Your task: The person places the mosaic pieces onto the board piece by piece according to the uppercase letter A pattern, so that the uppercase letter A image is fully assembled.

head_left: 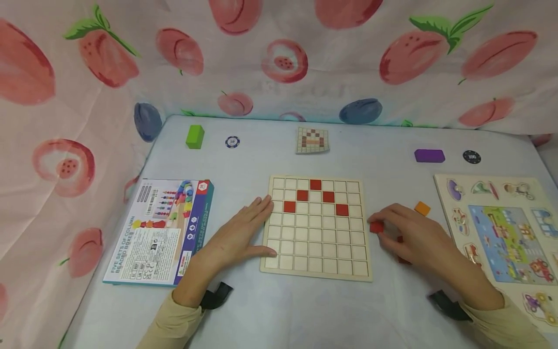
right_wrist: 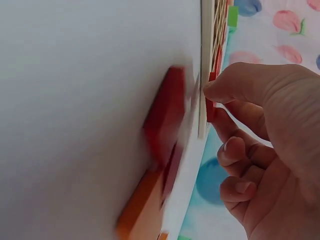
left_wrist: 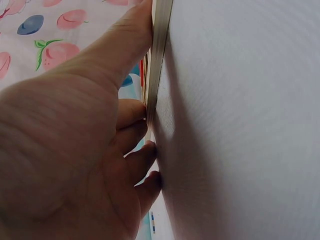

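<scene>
A wooden grid board (head_left: 316, 269) lies flat in the middle of the table, with several red square tiles (head_left: 315, 184) set in its upper cells in a peak shape. My left hand (head_left: 241, 235) rests on the board's left edge, fingers straight and thumb over the lower left corner. Just off the right edge, my right hand (head_left: 411, 235) pinches a red tile (head_left: 376, 227) between thumb and fingers. Beneath that hand lie more red tiles (right_wrist: 167, 115), partly hidden in the head view. An orange tile (head_left: 422, 208) sits beyond the hand.
A pattern card (head_left: 312, 141) lies behind the board. A boxed bead set (head_left: 148, 242) is at left, a picture puzzle board (head_left: 449, 194) at right. Farther back are a green block (head_left: 194, 137), a purple block (head_left: 429, 155) and two chips, one blue and white (head_left: 232, 141), one black (head_left: 472, 156).
</scene>
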Demonstrator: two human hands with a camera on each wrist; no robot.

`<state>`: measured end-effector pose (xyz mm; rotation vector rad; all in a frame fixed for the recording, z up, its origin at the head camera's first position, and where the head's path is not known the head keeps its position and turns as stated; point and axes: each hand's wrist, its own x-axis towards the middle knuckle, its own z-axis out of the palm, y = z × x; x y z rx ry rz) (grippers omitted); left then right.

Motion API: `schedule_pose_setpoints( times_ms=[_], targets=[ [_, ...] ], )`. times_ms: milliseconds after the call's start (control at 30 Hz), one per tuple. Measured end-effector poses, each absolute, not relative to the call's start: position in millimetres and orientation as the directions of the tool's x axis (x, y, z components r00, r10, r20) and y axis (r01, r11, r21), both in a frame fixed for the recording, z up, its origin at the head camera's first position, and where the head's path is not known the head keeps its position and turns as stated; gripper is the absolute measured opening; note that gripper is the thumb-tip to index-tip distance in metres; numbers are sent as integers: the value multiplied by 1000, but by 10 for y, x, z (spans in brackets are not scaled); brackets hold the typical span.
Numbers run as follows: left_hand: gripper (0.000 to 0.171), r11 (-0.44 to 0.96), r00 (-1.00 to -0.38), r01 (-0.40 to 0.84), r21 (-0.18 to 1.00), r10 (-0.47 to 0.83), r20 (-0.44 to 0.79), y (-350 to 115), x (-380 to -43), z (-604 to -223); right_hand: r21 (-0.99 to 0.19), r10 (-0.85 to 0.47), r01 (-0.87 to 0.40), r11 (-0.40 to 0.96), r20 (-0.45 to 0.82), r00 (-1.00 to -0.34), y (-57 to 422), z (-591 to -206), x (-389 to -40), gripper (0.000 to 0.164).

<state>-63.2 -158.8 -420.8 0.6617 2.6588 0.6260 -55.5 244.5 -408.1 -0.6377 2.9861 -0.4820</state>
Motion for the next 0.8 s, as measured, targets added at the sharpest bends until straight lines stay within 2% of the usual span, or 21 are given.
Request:
schedule_pose_setpoints(
  times_ms=[367,533,800],
  targets=[
    [111,795,-835,358,490,507,-214,-1582,-626,-4206,-349,-530,-522,778,79,-844,2015,-4110,-700,27],
    [111,797,-836,362,484,507,-210,-1577,-627,-4201,-346,-541,-537,769,93,-836,1976,-4111,-724,18],
    [111,798,-837,366,479,508,-206,-1587,-631,-4213,-314,-549,-549,775,97,-830,1951,-4114,-730,17]
  ],
)
